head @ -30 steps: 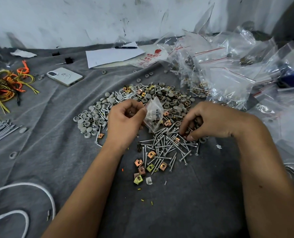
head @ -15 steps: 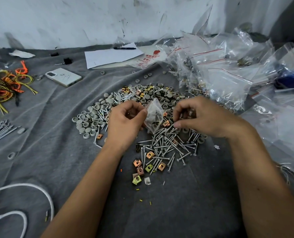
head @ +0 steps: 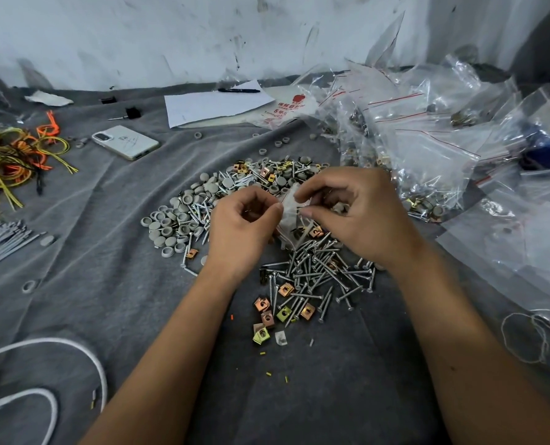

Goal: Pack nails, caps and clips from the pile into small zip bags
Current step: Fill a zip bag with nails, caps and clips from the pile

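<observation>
Two sets of fingertips meet at centre frame: my left hand (head: 244, 232) pinches one edge of the small zip bag (head: 289, 209), and my right hand (head: 360, 216) pinches its other side, fingers curled round it. Beneath them lies the pile: nails (head: 315, 271) lower centre, grey caps (head: 177, 220) to the left, brass clips (head: 268, 311) below. Filled zip bags (head: 427, 136) heap at upper right; a phone (head: 125, 142) sits upper left on the grey cloth (head: 106, 268).

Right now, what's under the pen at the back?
The pen lies on a white sheet of paper, which rests on the grey cloth. Whatever is beneath the sheet is covered.
</observation>
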`<state>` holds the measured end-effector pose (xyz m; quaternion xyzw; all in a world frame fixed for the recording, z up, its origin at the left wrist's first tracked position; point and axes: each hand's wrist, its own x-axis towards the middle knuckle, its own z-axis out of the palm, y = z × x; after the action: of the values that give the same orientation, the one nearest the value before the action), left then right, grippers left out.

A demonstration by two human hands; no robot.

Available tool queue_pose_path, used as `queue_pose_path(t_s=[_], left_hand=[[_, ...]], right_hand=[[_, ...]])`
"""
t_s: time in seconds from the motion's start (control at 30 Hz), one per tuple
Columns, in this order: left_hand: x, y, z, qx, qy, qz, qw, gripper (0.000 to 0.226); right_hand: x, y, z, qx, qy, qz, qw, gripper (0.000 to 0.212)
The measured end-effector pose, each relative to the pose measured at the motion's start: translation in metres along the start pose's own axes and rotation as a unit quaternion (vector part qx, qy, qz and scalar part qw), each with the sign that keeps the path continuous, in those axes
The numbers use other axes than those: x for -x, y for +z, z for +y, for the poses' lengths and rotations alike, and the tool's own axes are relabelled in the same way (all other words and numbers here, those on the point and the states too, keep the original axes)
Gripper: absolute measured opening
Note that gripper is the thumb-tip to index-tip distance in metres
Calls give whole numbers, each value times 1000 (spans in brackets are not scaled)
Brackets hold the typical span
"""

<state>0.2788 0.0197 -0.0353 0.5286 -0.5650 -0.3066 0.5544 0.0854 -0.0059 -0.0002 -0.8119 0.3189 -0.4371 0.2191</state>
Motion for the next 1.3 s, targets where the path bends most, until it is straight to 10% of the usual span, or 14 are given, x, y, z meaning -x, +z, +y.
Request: queue_pose_path(t_s=[0.13,0.53,1.3], left_hand=[[-1,-2,-1,5,-3,6,1000,9],[-2,-1,-3,18,-16,20,1000,10],[-5,-1,-6,3,-20,30,999,11]], right_hand=[[1,-10,5,-19,28,26,999,14],[8,-41,17,31,204,-313,927,21],[8,-28,20,68,176,-303,934,11]])
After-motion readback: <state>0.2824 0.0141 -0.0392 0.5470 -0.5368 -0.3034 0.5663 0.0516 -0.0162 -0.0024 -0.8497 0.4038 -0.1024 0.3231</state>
